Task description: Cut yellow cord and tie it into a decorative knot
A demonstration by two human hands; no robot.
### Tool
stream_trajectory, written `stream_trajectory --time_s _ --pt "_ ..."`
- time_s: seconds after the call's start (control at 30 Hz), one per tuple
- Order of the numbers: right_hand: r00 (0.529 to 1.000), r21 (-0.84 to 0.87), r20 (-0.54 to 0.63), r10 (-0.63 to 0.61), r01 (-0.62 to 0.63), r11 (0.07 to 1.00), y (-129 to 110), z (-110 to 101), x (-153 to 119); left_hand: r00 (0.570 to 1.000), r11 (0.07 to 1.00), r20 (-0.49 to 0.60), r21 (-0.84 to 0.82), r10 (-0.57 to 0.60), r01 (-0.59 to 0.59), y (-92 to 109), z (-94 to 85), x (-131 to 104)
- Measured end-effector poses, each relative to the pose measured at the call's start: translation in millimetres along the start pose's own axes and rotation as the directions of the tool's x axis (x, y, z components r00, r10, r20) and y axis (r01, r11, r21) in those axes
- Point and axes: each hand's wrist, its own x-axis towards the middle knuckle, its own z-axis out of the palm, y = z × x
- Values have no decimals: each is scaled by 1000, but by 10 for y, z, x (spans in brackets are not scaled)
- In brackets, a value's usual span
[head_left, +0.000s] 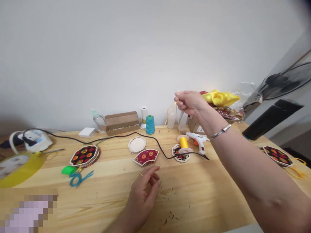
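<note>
My right hand [189, 102] is raised in front of the wall, thumb and fingers pinched on a thin yellow cord [168, 114]. One end dangles loose to the left, and another length runs down towards a yellow spool [184, 142]. This spool stands on an octagonal lattice piece [177, 150] with dark patterned cloth. My left hand [145, 189] hovers low over the table or rests on it, fingers loosely bent and apart, holding nothing visible. Just beyond its fingertips lies a fan-shaped red patterned piece [146, 157], beside a round pale wooden piece [137, 144].
A white glue gun [199, 139] lies right of the spool. A black cable [121, 136] crosses the wooden table [109, 191]. Teal thread [150, 125], an open cardboard box [121, 124] and stacked patterned pieces [85, 155] stand around. Yellow fabric [221, 98] and a fan [286, 82] are right.
</note>
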Motion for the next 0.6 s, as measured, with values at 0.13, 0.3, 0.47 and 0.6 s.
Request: stream_trajectory --time_s 0.13,0.3,0.47,0.6 --pt "999 -33 30 32 -31 999 34 -7 -31 997 994 78 102 21 -29 160 -26 110" --pt "981 -51 195 -14 25 998 -11 -113 -352 972 955 235 281 26 -93 368 18 581" --pt "966 -75 257 -29 50 996 -90 -285 -704 861 828 455 375 229 -418 447 358 1004" --pt "962 -76 273 -25 47 996 -75 -389 -838 703 581 582 428 408 -692 560 671 1232"
